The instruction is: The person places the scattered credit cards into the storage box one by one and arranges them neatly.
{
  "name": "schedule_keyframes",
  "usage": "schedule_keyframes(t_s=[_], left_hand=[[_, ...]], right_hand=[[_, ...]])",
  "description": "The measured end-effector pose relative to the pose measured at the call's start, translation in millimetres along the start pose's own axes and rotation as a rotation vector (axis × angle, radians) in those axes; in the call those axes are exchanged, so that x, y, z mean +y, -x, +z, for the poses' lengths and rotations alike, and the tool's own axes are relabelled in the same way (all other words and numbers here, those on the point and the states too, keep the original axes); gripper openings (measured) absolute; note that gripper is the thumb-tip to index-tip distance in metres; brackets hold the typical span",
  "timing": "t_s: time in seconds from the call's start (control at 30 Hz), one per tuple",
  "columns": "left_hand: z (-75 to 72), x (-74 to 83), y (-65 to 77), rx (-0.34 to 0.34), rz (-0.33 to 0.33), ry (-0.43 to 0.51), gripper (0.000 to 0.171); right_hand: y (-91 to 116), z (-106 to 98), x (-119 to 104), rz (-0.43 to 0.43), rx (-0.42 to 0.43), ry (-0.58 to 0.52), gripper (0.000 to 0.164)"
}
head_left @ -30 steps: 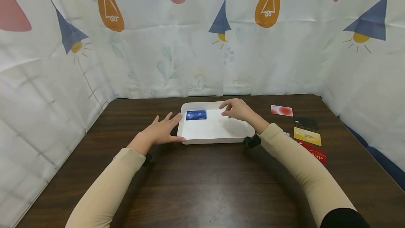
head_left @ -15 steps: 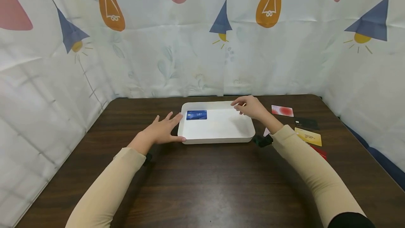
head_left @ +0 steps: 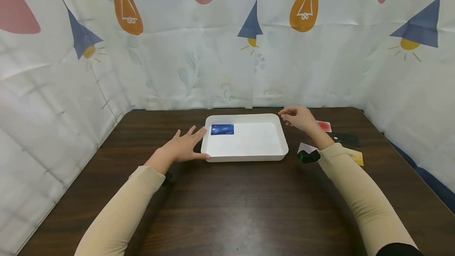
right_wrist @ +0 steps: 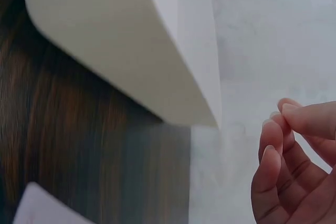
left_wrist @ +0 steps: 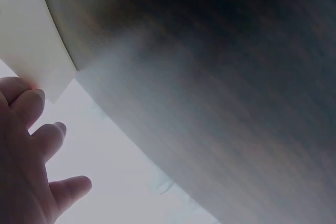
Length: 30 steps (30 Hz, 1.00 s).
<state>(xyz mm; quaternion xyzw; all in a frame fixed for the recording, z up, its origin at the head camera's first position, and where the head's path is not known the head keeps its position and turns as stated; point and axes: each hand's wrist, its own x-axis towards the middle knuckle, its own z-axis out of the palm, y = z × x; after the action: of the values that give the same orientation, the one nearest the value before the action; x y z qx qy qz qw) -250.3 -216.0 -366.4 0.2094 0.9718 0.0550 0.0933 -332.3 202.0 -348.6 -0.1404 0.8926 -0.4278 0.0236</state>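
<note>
A white rectangular tray lies on the dark wooden table, with a blue card printed "VIP" inside at its back left. My left hand spreads its fingers against the tray's left side, thumb at the front corner. In the left wrist view, fingertips touch the tray wall. Beyond the tray's right end, my right hand hovers with fingers loosely bent and nothing between them. The right wrist view shows its thumb close to the index fingertip, apart from the tray.
Right of the tray lie a pale lilac card, a pink-red card, a black card and a gold card, partly covered by the right arm. A patterned white curtain hangs behind the table.
My right hand has moved from over the tray out past its right end, exposing the tray's inside and the lilac card. The red VIP card is now hidden by the arm. The left hand stays put.
</note>
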Motion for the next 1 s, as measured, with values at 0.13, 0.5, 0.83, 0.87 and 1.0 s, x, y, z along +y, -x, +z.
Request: schedule_keyframes(t_s=[0.13,0.5,0.83,0.87,1.0], left_hand=[[1.0,1.4,-0.9,0.002,0.011,-0.004,0.109],[2.4,0.5,-0.2,0.006,-0.001,0.003,0.110],[2.3,0.2,1.3,0.004,-0.004,-0.004,0.109],[2.1,-0.1,1.2,0.005,-0.006,-0.004,0.109],[2.0,-1.2,1.4,0.019,-0.006,-0.004,0.109]], right_hand=[[6,-12,10,0.036,0.006,-0.014,0.030],[15,-42,54,0.095,0.053,0.070,0.039],[21,-60,80,0.149,0.051,0.180,0.044],[22,-62,83,0.160,0.055,0.186,0.045],[25,-69,94,0.207,0.080,0.182,0.047]])
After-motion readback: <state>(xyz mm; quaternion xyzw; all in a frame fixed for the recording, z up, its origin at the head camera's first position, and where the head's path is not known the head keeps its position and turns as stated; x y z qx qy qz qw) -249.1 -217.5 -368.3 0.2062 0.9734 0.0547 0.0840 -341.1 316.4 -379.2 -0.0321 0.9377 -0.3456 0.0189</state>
